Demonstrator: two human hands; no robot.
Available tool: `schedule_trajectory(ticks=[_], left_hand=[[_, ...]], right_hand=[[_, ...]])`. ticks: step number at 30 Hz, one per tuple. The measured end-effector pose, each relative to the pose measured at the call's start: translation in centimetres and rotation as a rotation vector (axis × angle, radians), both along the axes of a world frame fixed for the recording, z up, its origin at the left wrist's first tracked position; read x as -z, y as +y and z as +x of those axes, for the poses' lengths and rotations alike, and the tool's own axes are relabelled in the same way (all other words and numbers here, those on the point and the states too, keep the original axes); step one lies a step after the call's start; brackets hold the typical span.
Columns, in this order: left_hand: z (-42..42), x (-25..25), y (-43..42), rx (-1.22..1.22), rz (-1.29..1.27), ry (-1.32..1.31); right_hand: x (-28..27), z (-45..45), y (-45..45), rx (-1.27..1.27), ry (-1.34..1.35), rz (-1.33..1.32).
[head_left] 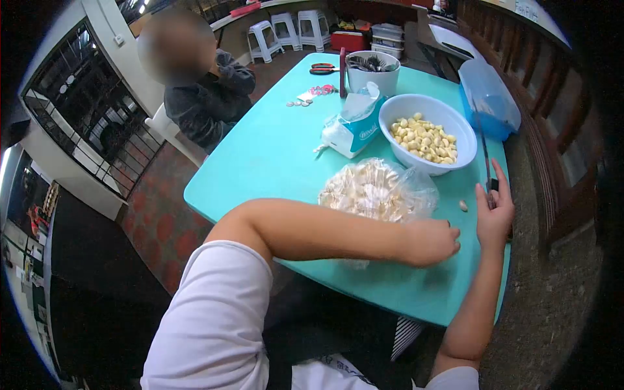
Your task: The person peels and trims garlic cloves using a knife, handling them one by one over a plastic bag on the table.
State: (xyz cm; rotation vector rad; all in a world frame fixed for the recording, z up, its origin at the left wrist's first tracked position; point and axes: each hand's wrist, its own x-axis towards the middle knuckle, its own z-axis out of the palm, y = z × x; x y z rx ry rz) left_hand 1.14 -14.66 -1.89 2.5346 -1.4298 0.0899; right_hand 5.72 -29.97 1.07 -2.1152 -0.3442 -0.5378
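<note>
My right hand (495, 218) is at the table's right edge, its fingers wrapped round a knife (485, 153) whose long thin blade points away from me. My left forearm reaches across the table, and my left hand (432, 242) is closed just above the tabletop; what it may hold is hidden. Under and behind that forearm lies a clear plastic bag (370, 185) full of whitish unpeeled garlic cloves. A single garlic clove (463, 206) rests between my hands. Beyond it, a pale blue bowl (429, 103) holds many peeled garlic cloves (424, 138).
On the turquoise table (260, 153) stand a tissue pack (357, 127), a white bucket (377, 79) of dark utensils, and scissors (323, 69). A blue lidded box (489, 97) sits at the right edge. A person (201, 101) sits at the far left side.
</note>
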Motion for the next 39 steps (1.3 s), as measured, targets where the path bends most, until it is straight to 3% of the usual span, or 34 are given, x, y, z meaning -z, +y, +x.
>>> schedule_trajectory(ticks=[3, 7, 13, 16, 22, 26, 30, 33, 39], left_hand=[[-2.7, -2.6, 2.0, 0.113, -0.070, 0.099], [-4.1, -3.6, 6.8, 0.130, -0.144, 0.410], [-3.8, -5.6, 11.6, -0.207, 0.025, 0.570], [-3.4, -7.2, 12.2, -0.417, 0.286, 0.560], [-2.5, -6.4, 12.4, -0.191, -0.163, 0.355], [-1.3, -4.6, 11.9, -0.014, -0.476, 0.675], [-1.2, -4.3, 11.4, -0.079, -0.659, 0.692], [-2.2, -4.3, 10.9, -0.072, -0.805, 1.000], [-2.3, -1.5, 11.5, -0.150, -1.237, 1.375]], right_hand=[[0.5, 0.5, 0.0, -0.048, -0.111, 0.127], [0.1, 0.1, 0.0, -0.005, -0.038, 0.038], [-0.2, -0.8, 1.2, -0.021, 0.042, -0.046], [0.1, -0.9, 1.5, -0.059, 0.064, -0.105], [-0.6, -2.0, 3.1, -0.134, 0.144, -0.146], [-0.9, -3.1, 4.0, -0.133, 0.198, -0.166], [-1.2, -3.6, 4.6, -0.146, 0.259, -0.127], [-0.5, -3.6, 5.2, -0.158, 0.269, -0.050], [0.4, -2.4, 5.7, -0.185, 0.371, 0.203]])
